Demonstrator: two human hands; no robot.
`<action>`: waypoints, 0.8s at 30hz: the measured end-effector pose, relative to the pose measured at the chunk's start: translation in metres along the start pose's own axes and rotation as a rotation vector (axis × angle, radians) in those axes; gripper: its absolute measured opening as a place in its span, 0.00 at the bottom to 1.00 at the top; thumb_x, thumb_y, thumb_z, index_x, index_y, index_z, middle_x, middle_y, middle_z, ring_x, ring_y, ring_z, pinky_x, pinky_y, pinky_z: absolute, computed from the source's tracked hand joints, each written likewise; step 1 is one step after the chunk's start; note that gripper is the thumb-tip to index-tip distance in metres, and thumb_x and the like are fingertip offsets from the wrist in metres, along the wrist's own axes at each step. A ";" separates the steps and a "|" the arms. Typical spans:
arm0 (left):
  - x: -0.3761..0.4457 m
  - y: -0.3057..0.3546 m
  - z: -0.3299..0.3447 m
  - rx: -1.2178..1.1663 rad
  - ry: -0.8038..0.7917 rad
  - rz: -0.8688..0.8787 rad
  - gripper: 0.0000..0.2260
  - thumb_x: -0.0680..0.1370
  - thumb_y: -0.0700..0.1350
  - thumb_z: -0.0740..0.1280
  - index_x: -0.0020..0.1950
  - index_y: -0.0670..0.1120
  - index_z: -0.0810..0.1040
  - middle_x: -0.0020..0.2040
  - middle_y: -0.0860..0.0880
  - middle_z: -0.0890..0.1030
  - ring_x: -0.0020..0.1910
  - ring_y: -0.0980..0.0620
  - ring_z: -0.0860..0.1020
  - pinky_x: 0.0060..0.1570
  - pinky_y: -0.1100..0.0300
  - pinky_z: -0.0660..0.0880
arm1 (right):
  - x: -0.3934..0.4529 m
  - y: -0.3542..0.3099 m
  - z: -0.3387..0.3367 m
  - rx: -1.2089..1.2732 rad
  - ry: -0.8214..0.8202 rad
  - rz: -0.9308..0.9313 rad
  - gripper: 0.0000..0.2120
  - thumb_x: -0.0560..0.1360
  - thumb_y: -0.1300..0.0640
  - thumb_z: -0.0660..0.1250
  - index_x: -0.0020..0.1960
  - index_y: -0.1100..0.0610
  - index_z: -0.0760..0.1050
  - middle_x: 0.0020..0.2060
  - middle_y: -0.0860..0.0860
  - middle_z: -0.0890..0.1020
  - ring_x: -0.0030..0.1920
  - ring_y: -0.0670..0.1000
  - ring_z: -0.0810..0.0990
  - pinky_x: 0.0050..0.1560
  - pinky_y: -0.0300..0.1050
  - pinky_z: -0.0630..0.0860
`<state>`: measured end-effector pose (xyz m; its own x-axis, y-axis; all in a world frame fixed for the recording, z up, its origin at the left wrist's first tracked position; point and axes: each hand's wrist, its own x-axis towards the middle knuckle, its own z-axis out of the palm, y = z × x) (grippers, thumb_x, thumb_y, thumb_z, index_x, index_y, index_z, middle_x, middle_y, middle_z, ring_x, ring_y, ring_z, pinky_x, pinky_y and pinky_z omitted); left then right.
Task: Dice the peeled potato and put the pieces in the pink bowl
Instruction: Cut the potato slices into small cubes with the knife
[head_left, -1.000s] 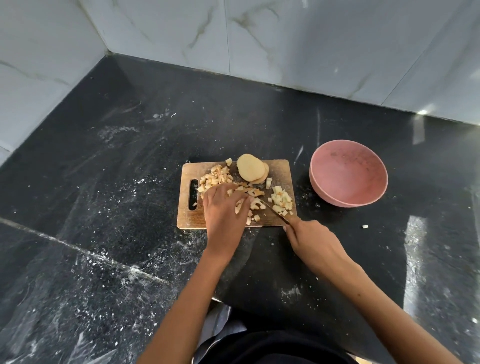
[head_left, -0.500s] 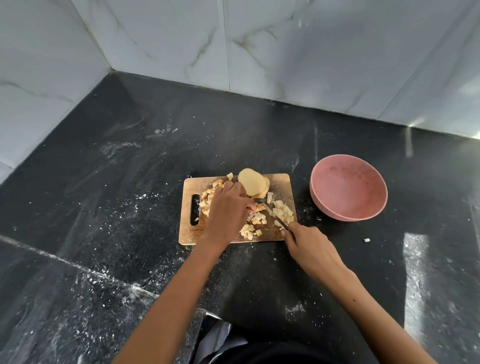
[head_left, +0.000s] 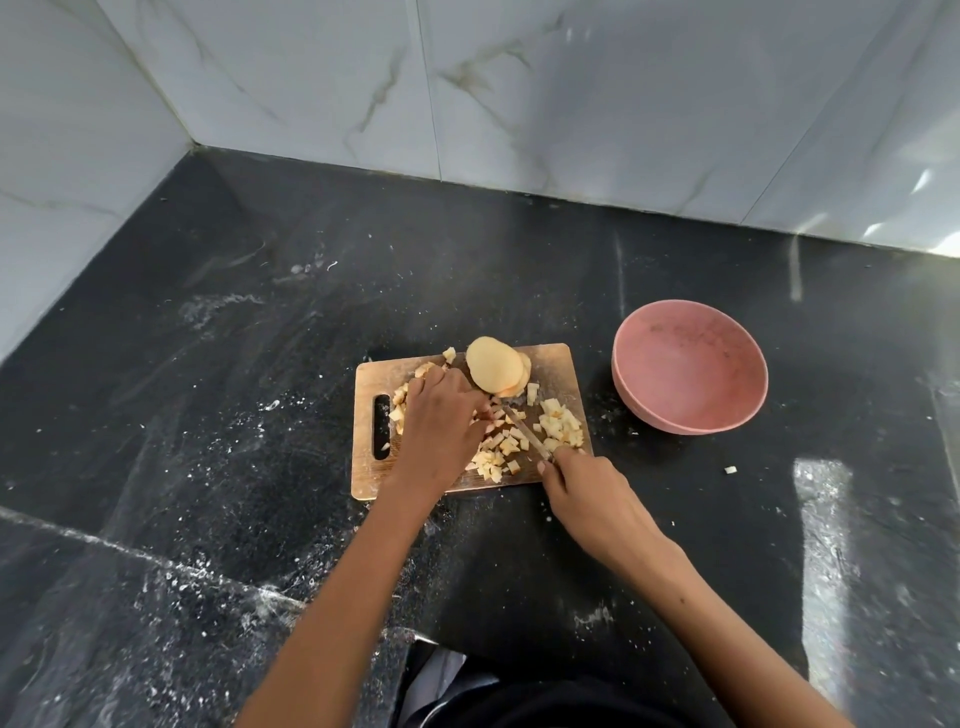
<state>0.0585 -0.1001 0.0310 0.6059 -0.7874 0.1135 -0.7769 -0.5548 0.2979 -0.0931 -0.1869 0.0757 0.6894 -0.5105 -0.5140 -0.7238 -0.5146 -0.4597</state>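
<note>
Potato slices (head_left: 496, 370) are sitting stacked at the far edge of the wooden cutting board (head_left: 553, 364), a few rounds overlapping, uncut; diced potato pieces (head_left: 560, 428) are lying in loose piles across the board, one heap toward its right side, another near the front edge, more by the handle slot partly hidden under the left hand. Left hand (head_left: 441, 428) is lying palm down over the middle of the board, fingers curled and bunched together over a small bit of potato next to the blade, what exactly they're pinching I cannot tell. Right hand (head_left: 592, 496) is sitting at the board's front right corner, fingers wrapped tight round the handle of the knife (head_left: 524, 434), blade angling up and left across the board toward the left fingertips, tip down among the pieces. Pink bowl (head_left: 688, 366) is standing on the black countertop (head_left: 208, 415) just right of the board, not touching it, with no dice in it that I can make out. One stray potato bit (head_left: 730, 470) is lying on the counter well right of the board, in front of the bowl. White specks and smears are showing all over the counter, marble wall tiles (head_left: 519, 93) behind
</note>
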 end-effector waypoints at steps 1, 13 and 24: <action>0.000 0.001 -0.001 -0.001 -0.002 -0.012 0.06 0.71 0.46 0.76 0.46 0.48 0.84 0.45 0.49 0.77 0.50 0.48 0.71 0.53 0.55 0.61 | 0.001 -0.001 0.001 -0.003 -0.008 0.002 0.12 0.82 0.49 0.53 0.47 0.54 0.70 0.43 0.52 0.78 0.43 0.52 0.77 0.41 0.47 0.71; -0.004 0.004 0.002 0.006 0.003 -0.082 0.07 0.75 0.49 0.70 0.48 0.47 0.83 0.46 0.50 0.76 0.51 0.51 0.69 0.54 0.57 0.60 | 0.005 -0.022 0.007 -0.150 -0.110 0.096 0.10 0.82 0.59 0.55 0.62 0.56 0.68 0.47 0.52 0.73 0.47 0.52 0.75 0.44 0.46 0.72; -0.006 0.004 -0.008 -0.076 0.077 -0.073 0.06 0.72 0.42 0.75 0.48 0.47 0.85 0.45 0.49 0.79 0.51 0.47 0.73 0.59 0.48 0.68 | -0.008 -0.003 -0.021 -0.392 -0.013 -0.033 0.11 0.83 0.50 0.53 0.58 0.55 0.69 0.44 0.52 0.77 0.46 0.55 0.80 0.42 0.48 0.73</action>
<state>0.0528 -0.0952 0.0389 0.6738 -0.7213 0.1601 -0.7167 -0.5855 0.3789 -0.0959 -0.1955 0.0966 0.7098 -0.4818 -0.5138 -0.6332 -0.7561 -0.1657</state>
